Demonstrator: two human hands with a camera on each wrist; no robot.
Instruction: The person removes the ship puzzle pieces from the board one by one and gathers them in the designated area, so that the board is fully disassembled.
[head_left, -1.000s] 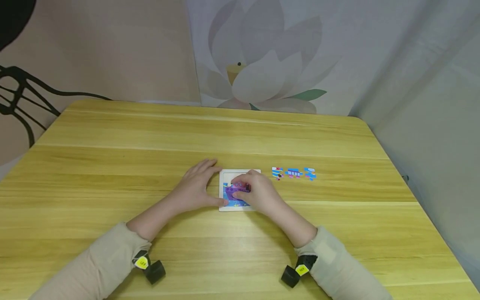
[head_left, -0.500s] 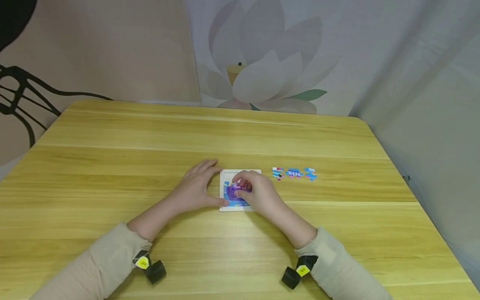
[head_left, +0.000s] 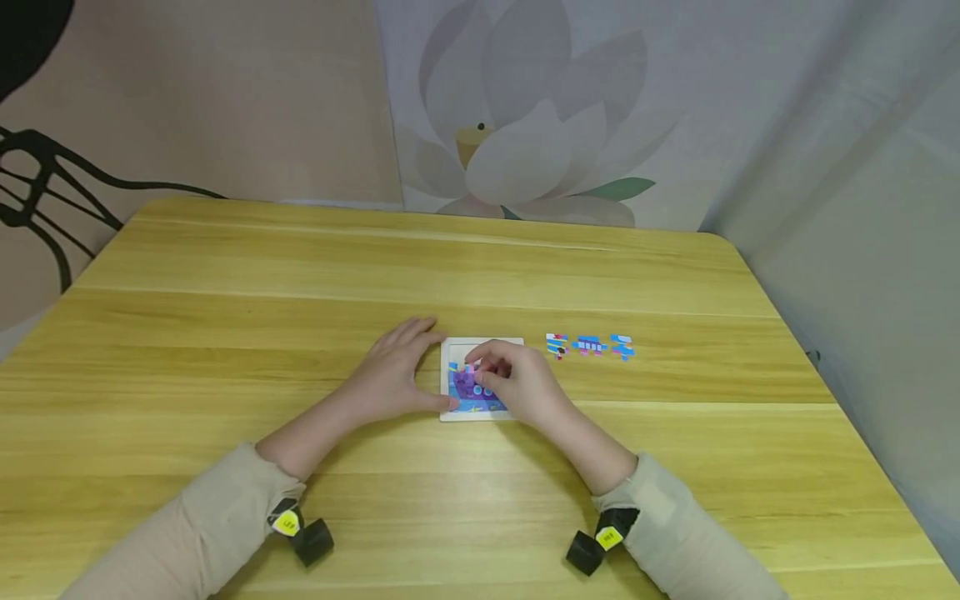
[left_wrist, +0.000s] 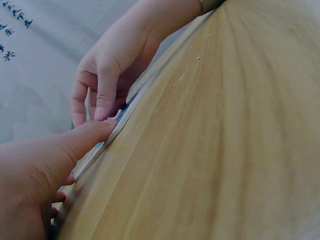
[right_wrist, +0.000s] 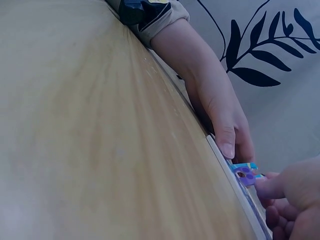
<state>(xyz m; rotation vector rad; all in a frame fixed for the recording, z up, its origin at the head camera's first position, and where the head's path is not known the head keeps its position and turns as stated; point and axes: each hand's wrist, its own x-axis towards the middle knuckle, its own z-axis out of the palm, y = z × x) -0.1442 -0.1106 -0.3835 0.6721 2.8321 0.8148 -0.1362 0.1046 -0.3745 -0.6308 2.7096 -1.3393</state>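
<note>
Our right hand [head_left: 520, 382] has shifted slightly rightward, baring two round portholes [head_left: 477, 390]; it pinches one tilted purple piece [right_wrist: 245, 175] over one tray [head_left: 480, 417]. Our left hand [head_left: 390, 375], fingers extended, touches the tray's left side. Three loose pieces [head_left: 589, 345] lie to the tray's right.

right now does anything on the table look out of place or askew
One puzzle piece looks tilted rather than flat in the board, but the right hand pinches it, so that seems just handling. The three loose pieces lie in a row beside the board. No spill or damage shows.
</note>
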